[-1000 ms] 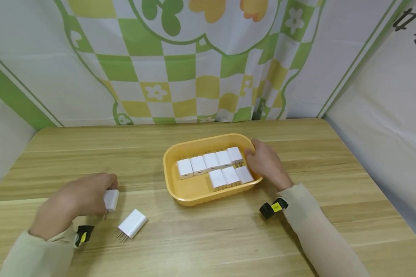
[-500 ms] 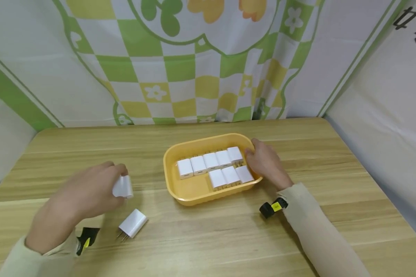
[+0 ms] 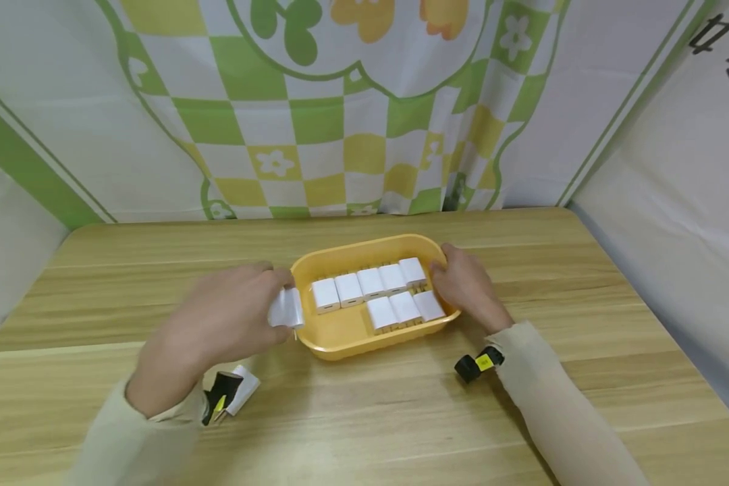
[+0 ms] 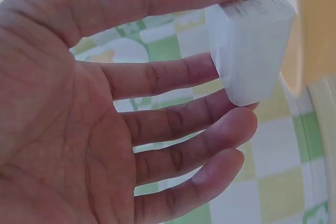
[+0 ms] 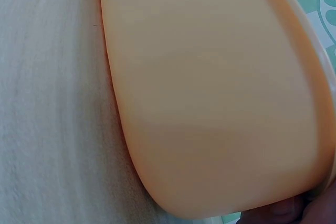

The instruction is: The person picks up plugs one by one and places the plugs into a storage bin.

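My left hand [image 3: 225,317] pinches a white charger plug [image 3: 286,309] between thumb and fingers, just at the left end of a yellow plastic basket [image 3: 340,354]. In the left wrist view the charger plug [image 4: 257,51] hangs with a metal prong upward by the thumb, and the other fingers [image 4: 173,163] spread loosely below. Inside the basket, white charger plugs [image 3: 381,313] lie in two rows, the far row longer than the near one. My right hand [image 3: 466,287] grips the basket's right end, thumb inside the rim. The basket wall [image 5: 210,93] fills most of the right wrist view.
Another white charger plug [image 3: 246,390] lies on the wooden table [image 3: 370,425], partly covered by the left wrist's black camera strap [image 3: 223,391]. A green, yellow and white checked curtain [image 3: 316,128] hangs behind the table's far edge.
My left hand has carried the charger plug from the left of the table, rightward and away from me, to the basket's left end. My right hand and the basket have stayed put.
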Motion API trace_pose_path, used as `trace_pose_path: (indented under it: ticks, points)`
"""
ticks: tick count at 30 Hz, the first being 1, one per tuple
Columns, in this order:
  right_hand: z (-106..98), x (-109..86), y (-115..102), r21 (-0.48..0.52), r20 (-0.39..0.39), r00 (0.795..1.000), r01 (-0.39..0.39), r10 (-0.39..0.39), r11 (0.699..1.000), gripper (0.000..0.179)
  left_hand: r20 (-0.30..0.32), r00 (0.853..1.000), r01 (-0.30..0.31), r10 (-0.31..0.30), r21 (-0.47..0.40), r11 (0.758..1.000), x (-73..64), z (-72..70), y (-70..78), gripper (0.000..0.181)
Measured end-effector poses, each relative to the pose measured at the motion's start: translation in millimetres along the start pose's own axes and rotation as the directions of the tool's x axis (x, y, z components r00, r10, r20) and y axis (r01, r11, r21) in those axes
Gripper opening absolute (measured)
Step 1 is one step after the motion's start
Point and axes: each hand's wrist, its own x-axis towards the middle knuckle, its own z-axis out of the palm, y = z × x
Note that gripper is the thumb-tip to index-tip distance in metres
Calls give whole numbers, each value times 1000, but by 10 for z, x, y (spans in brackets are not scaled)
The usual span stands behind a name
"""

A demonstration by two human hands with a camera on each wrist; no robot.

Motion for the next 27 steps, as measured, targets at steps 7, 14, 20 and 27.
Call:
trace_pose_path:
  ticks: [7,14,20,27]
  points:
    - [2,4,8,-8,-9,1000,4,-4,1000,35,42,999,-22,23,-31,999,235,15,200,34]
    - [1,9,12,-4,-7,1000,-3,3,1000,30,104,994,-8,16,-69,998,475,118,315,27]
    - [16,8,13,4,2,1000,-11,11,1000,36,140,990,6,-1,-35,999,608,256,406,28]
    - [11,6,9,11,9,1000,-17,17,1000,48,141,990,-4,3,10,1000,678,382,455,28]
